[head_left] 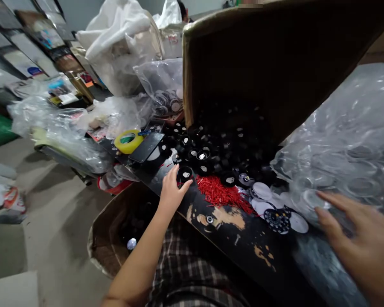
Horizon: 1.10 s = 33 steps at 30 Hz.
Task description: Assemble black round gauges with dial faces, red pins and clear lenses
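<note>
My left hand lies on the edge of a black worktable, fingers stretched out flat, fingertips beside a small round black part. A pile of red pins lies just right of it. My right hand hovers at the lower right, fingers spread, holding nothing, next to a clear plastic bag of round parts. White and black discs lie between the hands. Many black round parts spill from a tipped cardboard box.
A yellow tape roll and a dark phone sit at the table's far left. Plastic bags and white sacks crowd the back. An open cardboard box stands on the floor by my knee.
</note>
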{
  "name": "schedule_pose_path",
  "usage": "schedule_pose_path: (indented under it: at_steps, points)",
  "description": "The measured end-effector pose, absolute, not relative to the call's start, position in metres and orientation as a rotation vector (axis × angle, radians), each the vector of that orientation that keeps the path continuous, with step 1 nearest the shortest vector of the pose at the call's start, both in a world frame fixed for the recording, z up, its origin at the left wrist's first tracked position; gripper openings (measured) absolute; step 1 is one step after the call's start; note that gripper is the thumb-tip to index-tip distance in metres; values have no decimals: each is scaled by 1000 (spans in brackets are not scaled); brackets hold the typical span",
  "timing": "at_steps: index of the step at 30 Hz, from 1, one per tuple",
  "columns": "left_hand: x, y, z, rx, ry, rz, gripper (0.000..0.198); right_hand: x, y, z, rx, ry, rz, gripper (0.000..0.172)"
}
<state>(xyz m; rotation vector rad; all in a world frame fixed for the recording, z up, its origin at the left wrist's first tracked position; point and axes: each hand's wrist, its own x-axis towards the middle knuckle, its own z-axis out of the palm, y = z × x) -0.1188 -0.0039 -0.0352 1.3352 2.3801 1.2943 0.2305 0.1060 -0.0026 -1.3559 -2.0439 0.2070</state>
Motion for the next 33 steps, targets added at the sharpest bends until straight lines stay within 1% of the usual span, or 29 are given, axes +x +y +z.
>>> schedule_pose_path:
  at_steps: [2,5,7,10,13,15,17,19,21,23,29,31,33]
  points:
    - [-120,6,-34,1333,2376,1301,56,213,71,-1,-1347,-2007,443,28]
    - [-111,10,-29,1288,2331,1341,49,186,32,-10,-1209,-2070,703,20]
    - [-91,4,-25,1278,2197,1374,48,169,18,-12,-1150,-2105,884,22]
    - [-48,-15,-19,1284,1838,1348,47,151,11,-4,-1019,-2180,1054,37]
    - [-26,-36,-13,1172,1570,1182,45,152,19,2,-911,-2250,1083,34]
    - [-32,-44,-12,1067,1556,1158,42,165,30,1,-1040,-2248,1011,30]
    - [-49,-45,-16,951,1634,1310,41,182,44,-3,-1345,-2220,819,31]
    - [-68,-39,-23,818,1707,1555,41,194,58,-11,-1632,-2212,624,43]
    - [-78,-27,-29,716,1723,1745,40,197,69,-18,-1751,-2246,536,50]
    - [-77,-14,-33,663,1650,1796,40,196,74,-24,-1737,-2251,545,46]
    - [-40,6,-24,757,1507,1589,37,205,74,-35,-1587,-2119,566,45]
    - [-32,1,-17,790,1528,1616,38,208,73,-36,-1518,-2025,585,44]
    - [-26,-8,-8,759,1501,1719,39,206,70,-32,-1463,-1893,720,43]
